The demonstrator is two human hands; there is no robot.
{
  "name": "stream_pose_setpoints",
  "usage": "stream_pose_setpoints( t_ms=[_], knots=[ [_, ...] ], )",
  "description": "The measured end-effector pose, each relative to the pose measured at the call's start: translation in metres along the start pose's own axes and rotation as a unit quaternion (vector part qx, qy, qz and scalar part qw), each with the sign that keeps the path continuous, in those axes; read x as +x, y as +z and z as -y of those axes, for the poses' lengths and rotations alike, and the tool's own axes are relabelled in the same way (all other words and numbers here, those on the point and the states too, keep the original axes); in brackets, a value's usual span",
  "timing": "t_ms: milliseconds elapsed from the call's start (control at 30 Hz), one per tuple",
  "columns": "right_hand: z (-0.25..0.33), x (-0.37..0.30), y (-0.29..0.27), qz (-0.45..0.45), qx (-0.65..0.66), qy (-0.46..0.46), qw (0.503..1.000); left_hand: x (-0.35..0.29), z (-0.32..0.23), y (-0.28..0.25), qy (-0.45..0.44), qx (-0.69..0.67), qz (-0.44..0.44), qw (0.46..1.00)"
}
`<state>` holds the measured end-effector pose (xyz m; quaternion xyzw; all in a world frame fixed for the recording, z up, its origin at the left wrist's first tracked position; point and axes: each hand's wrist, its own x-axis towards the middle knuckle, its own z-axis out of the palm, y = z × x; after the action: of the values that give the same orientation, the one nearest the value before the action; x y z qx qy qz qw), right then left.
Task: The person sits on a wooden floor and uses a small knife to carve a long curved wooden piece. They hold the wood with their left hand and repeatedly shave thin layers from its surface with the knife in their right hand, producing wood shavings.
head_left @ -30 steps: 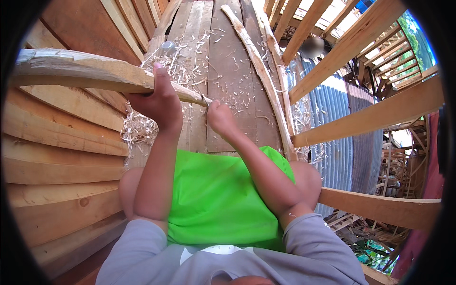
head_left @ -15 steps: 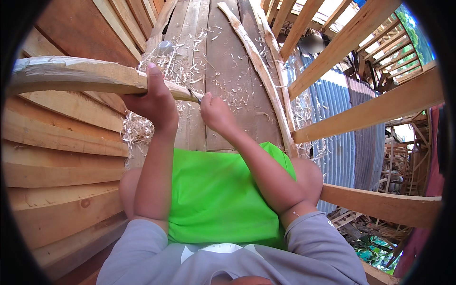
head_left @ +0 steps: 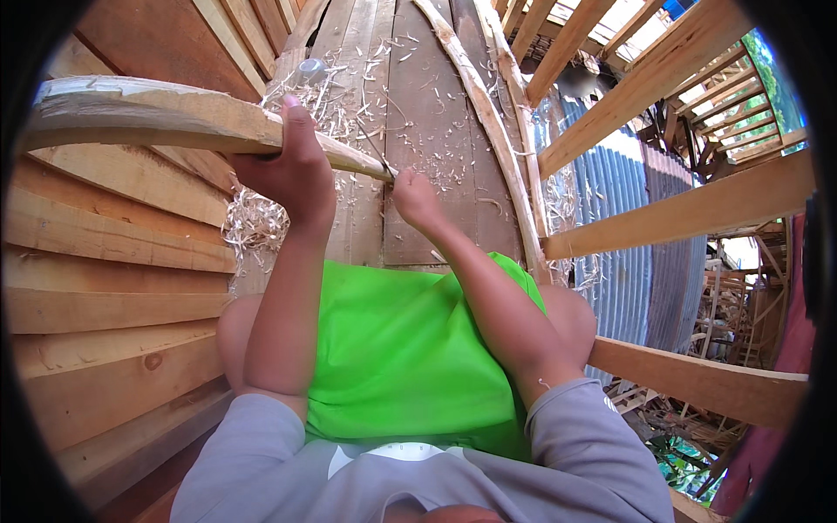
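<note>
A long, curved piece of pale, partly stripped wood (head_left: 183, 122) crosses in front of me from the left side and tapers toward the middle. My left hand (head_left: 301, 174) is wrapped round it from below, with the thumb up along the near side. By the tapered end, my right hand (head_left: 417, 199) is closed on what looks like a knife (head_left: 375, 146). Its thin dark blade points up and away to the left, at or against the tip of the wood. The handle is hidden in my fist. Bright green cloth (head_left: 410, 349) covers my lap between my knees.
Wood shavings (head_left: 255, 220) lie heaped on the left and scattered over the plank floor (head_left: 427, 131). A small clear cup (head_left: 310, 70) stands among them. Another stripped pole (head_left: 479, 96) runs along the right. Stacked boards (head_left: 122, 296) line the left; slatted railing (head_left: 680, 205) is on the right.
My right hand has slid to the right with the knife, toward the wood's tapered tip. My left hand keeps its hold; the wood's left end sits slightly higher. The whole view has shifted a little.
</note>
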<state>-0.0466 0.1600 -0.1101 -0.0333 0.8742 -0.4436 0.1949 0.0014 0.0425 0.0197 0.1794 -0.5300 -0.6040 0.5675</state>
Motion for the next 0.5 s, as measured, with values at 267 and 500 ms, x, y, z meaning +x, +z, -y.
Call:
stream_pose_setpoints(
  t_ms=[267, 500],
  knots=[
    [0.039, -0.02, -0.012, 0.069, -0.074, -0.052, 0.994, 0.011, 0.01, -0.012, 0.024, 0.025, -0.004, 0.999],
    [-0.055, 0.021, -0.005, -0.003, -0.132, -0.077, 0.988, 0.0, -0.003, 0.0, -0.019, -0.019, 0.014, 1.0]
  ],
)
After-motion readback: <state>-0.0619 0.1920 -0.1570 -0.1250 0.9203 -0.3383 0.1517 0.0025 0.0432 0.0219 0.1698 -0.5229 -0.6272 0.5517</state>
